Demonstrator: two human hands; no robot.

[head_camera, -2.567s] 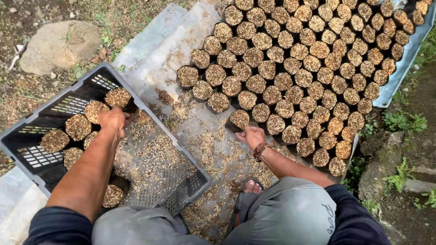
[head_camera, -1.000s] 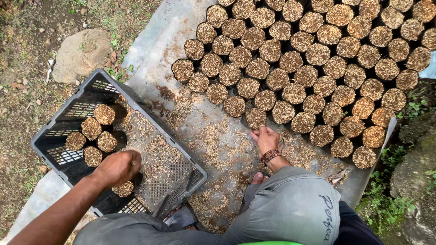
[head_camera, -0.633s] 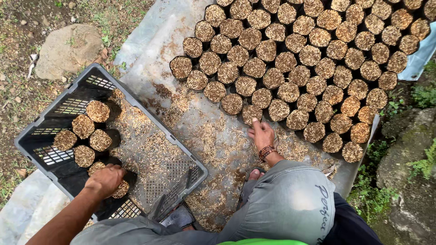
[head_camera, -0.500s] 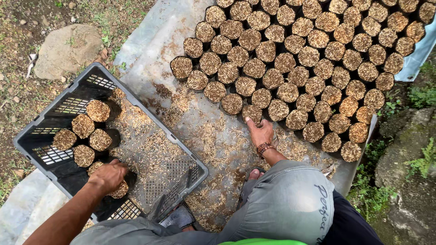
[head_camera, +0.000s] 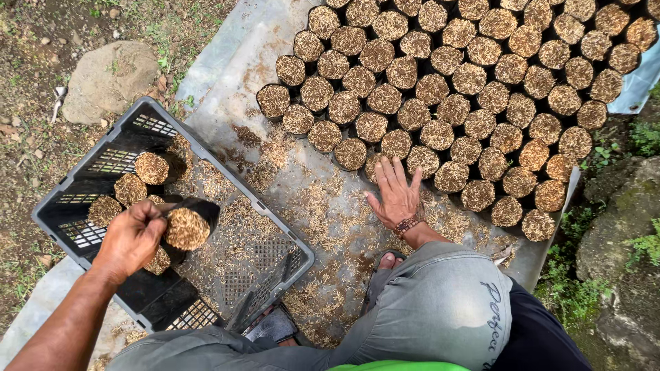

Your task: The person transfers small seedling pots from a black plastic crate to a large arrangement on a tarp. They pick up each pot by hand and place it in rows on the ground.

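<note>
My left hand (head_camera: 130, 237) grips a black seedling bag filled with husk (head_camera: 189, 223) and holds it lifted over the black plastic crate (head_camera: 275, 237). A few more filled bags (head_camera: 151, 167) stand in the crate's far corner. My right hand (head_camera: 395, 192) rests flat with fingers spread on the grey plastic sheet (head_camera: 227, 65), touching the near edge of a large block of several filled bags (head_camera: 454, 89) set in rows.
Loose husk is scattered over the sheet and the crate floor. A grey rock (head_camera: 106, 75) lies on the dirt at upper left. Mossy stones and weeds (head_camera: 619, 233) border the sheet on the right. My knees and sandalled foot (head_camera: 388, 261) are at the bottom.
My left hand reached to the crate's near side, closed on a filled bag and lifted it up. My right hand stayed planted at the edge of the rows.
</note>
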